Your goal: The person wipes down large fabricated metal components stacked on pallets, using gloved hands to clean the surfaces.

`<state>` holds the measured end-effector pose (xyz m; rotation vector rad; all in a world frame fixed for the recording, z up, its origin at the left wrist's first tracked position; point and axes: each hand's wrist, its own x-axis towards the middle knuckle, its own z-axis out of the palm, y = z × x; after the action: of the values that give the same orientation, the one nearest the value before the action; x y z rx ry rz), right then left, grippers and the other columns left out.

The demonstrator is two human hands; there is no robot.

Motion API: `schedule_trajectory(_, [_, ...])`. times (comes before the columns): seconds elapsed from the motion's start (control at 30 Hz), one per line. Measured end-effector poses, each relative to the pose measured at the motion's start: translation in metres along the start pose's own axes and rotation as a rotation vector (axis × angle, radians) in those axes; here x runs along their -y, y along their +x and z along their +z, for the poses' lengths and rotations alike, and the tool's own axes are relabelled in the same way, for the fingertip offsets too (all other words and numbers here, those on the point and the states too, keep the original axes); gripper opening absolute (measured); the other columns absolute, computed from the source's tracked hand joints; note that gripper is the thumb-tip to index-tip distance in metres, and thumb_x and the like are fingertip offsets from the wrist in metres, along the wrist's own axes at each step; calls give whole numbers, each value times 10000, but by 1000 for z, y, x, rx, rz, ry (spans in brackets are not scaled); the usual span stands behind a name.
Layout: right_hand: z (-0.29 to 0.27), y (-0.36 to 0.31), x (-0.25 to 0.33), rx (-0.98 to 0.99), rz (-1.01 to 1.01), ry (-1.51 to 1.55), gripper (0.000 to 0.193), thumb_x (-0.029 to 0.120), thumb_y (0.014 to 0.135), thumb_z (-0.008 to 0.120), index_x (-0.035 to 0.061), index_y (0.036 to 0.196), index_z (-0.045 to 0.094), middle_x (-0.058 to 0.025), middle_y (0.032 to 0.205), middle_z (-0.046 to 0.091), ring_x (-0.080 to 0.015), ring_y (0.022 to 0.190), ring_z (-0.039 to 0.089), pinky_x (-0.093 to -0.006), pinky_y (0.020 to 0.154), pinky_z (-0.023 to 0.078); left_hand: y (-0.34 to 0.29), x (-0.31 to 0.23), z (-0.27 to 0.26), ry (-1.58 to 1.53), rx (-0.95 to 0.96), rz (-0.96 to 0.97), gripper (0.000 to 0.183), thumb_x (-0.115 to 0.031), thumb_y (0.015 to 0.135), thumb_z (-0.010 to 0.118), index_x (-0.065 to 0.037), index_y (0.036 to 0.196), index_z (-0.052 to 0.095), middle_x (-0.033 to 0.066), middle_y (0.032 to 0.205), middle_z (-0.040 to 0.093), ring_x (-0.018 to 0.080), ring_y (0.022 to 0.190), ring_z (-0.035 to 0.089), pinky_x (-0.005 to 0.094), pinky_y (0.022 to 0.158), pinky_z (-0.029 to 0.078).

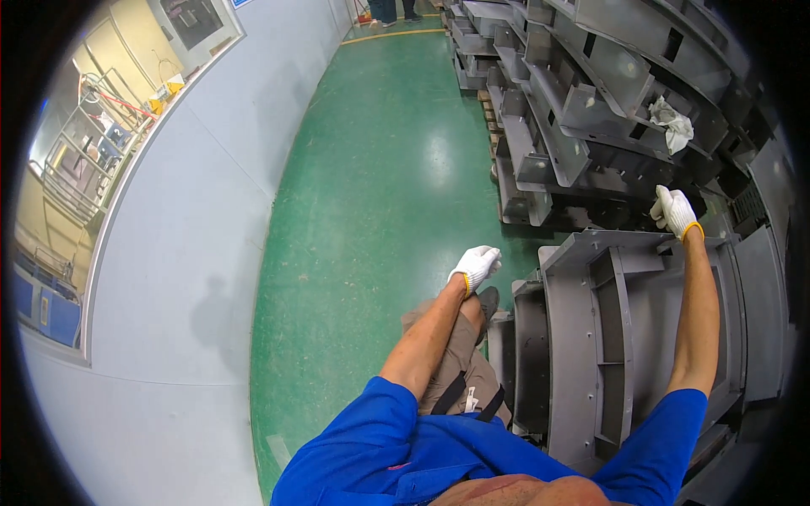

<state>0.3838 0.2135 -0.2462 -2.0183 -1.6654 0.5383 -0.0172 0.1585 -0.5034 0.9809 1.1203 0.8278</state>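
Green floor [371, 194] open left; grey metal frames [607, 337] crowd right.

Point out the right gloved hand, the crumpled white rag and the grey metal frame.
Right hand in white knit glove [674, 211], head view, back of glove.
Crumpled white rag [672, 123], head view, its middle.
Grey metal frame [582, 337], head view, flat left panel.

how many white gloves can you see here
2. One is on the left hand, free in the air over the green floor. The other is on the right hand, at the far edge of a grey metal part.
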Motion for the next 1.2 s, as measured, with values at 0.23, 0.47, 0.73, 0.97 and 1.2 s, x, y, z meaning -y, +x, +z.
schedule_trajectory(0.23, [0,3,-4,5,-13,4,636,476,909,390,-28,594,616,-98,537,562,-202,443,538,-320,454,397,2,2,0,4,4,-6,272,-304,943,512,-60,979,626,42,821,644,122,676,567,270,628,480])
schedule_trajectory(0.47, [1,2,-1,-1,-4,6,630,473,910,387,-23,595,615,-96,540,562,-202,441,535,-321,453,396,2,2,-1,9,4,-6,277,-307,942,510,-58,984,625,47,825,644,127,681,567,277,641,485])
schedule_trajectory(0.73, [0,1,-1,2,7,-2,624,469,908,388,-23,598,613,-98,539,559,-193,433,522,-315,437,383,1,0,0,0,10,-11,276,-305,943,505,-57,978,621,45,827,638,126,686,561,276,639,480])
schedule_trajectory(0.97, [0,1,-1,3,-11,1,619,462,910,389,-24,596,611,-99,540,559,-195,434,522,-320,447,389,0,0,0,13,10,-8,272,-302,946,503,-59,972,621,40,814,632,118,672,552,269,630,475])
schedule_trajectory(1.2, [1,1,-1,0,-1,4,616,459,913,387,-15,584,603,-94,534,553,-191,432,519,-319,448,388,0,1,0,7,4,2,271,-298,945,506,-54,970,621,40,806,632,119,665,551,266,623,474])
